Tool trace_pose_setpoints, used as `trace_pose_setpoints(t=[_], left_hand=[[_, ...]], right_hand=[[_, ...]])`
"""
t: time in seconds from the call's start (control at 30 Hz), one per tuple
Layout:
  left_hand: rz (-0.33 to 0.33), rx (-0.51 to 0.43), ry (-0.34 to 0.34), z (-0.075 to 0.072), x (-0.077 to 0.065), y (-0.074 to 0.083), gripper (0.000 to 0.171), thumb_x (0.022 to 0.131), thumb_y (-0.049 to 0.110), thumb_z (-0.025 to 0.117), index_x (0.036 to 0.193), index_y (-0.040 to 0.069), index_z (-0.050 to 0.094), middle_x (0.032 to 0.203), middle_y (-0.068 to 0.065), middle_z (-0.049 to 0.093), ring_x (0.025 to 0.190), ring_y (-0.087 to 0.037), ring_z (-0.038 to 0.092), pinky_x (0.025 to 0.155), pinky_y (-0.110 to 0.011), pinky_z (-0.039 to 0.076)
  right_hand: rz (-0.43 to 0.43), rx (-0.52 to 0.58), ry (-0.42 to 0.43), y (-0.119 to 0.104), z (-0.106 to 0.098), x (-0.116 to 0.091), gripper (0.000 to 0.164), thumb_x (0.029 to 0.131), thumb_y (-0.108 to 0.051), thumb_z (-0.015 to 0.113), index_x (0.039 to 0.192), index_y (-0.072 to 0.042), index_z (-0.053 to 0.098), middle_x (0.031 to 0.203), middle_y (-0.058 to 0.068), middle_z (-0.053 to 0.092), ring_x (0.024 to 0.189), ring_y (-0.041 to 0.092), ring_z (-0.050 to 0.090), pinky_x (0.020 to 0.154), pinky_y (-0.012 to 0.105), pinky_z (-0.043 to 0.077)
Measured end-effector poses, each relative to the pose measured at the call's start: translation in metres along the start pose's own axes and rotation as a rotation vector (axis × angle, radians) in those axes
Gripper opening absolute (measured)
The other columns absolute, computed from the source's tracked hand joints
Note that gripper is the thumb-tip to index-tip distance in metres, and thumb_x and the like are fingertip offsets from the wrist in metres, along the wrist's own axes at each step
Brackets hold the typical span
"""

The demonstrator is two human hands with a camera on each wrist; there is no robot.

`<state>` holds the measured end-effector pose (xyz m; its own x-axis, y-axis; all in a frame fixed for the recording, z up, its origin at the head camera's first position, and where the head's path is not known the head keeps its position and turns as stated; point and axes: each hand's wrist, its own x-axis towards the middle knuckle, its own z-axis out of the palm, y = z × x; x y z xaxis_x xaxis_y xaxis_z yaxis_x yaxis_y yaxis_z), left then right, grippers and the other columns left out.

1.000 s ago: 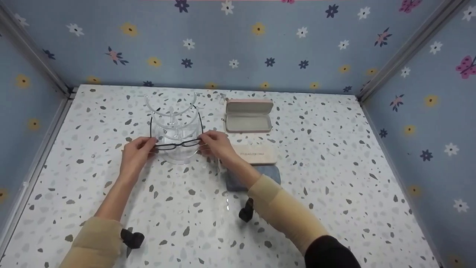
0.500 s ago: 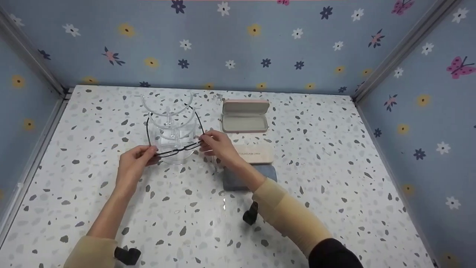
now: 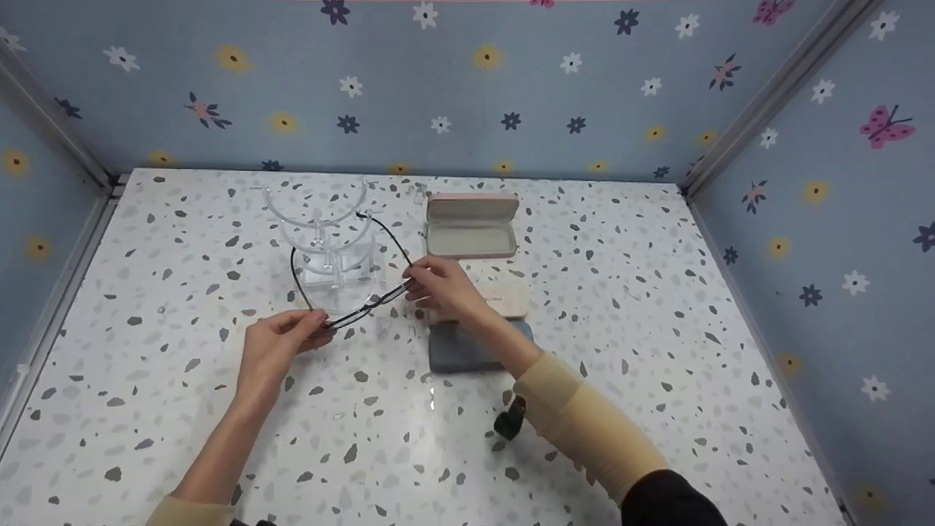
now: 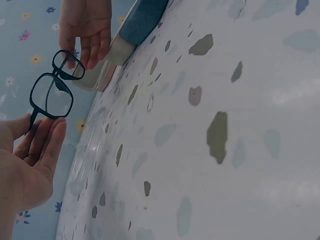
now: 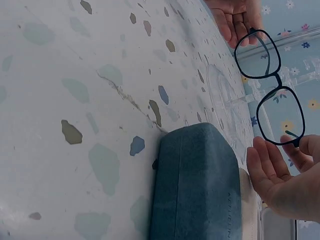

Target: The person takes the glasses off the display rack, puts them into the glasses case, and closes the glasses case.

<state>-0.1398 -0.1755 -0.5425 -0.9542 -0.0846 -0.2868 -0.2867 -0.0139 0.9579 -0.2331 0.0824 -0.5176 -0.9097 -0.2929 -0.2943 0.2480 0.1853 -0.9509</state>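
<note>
Between both hands is a pair of black-framed glasses (image 3: pixel 372 304), unfolded, with its temples pointing toward the back. My left hand (image 3: pixel 281 351) pinches the left hinge corner between thumb and fingers. At the other hinge corner, my right hand (image 3: pixel 449 288) pinches the frame the same way, a little farther back, so the front slants. Clear lenses (image 4: pixel 51 95) show in the left wrist view, raised above the table. Just behind the glasses stands a transparent tiered display stand (image 3: pixel 319 234), and the temples overlap it in the head view.
An open pink glasses case (image 3: pixel 472 237) lies at the back, right of the stand. In front of it are a cream case (image 3: pixel 511 299), partly covered by the right hand, and a blue-grey case (image 3: pixel 464 349). Flower-patterned walls (image 3: pixel 467 88) enclose the speckled table (image 3: pixel 350 453).
Both hands have drawn the glasses toward the front and slightly right, away from the stand. The left hand has come nearer than the right, so the frame now slants more.
</note>
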Motion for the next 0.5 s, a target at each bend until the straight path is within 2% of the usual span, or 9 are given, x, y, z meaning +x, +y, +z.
trace_pose_setpoints(t=[0.23, 0.5], left_hand=[[0.002, -0.128, -0.011, 0.018, -0.01, -0.005, 0.043, 0.094, 0.023, 0.077, 0.118, -0.011, 0.068, 0.089, 0.004, 0.08, 0.087, -0.014, 0.079, 0.087, -0.03, 0.063], [0.025, -0.175, -0.022, 0.04, -0.018, -0.012, 0.04, 0.093, 0.019, 0.078, 0.115, -0.013, 0.069, 0.09, -0.001, 0.081, 0.089, -0.018, 0.08, 0.088, -0.033, 0.062]], right_hand=[[0.011, -0.048, -0.016, 0.0, -0.015, -0.006, 0.023, 0.105, -0.019, 0.055, 0.113, -0.002, 0.069, 0.101, 0.014, 0.073, 0.087, 0.02, 0.073, 0.085, 0.039, 0.063], [-0.02, -0.076, -0.007, 0.001, -0.037, -0.018, 0.022, 0.105, -0.015, 0.055, 0.11, 0.001, 0.069, 0.092, 0.01, 0.073, 0.084, 0.018, 0.071, 0.08, 0.033, 0.063]])
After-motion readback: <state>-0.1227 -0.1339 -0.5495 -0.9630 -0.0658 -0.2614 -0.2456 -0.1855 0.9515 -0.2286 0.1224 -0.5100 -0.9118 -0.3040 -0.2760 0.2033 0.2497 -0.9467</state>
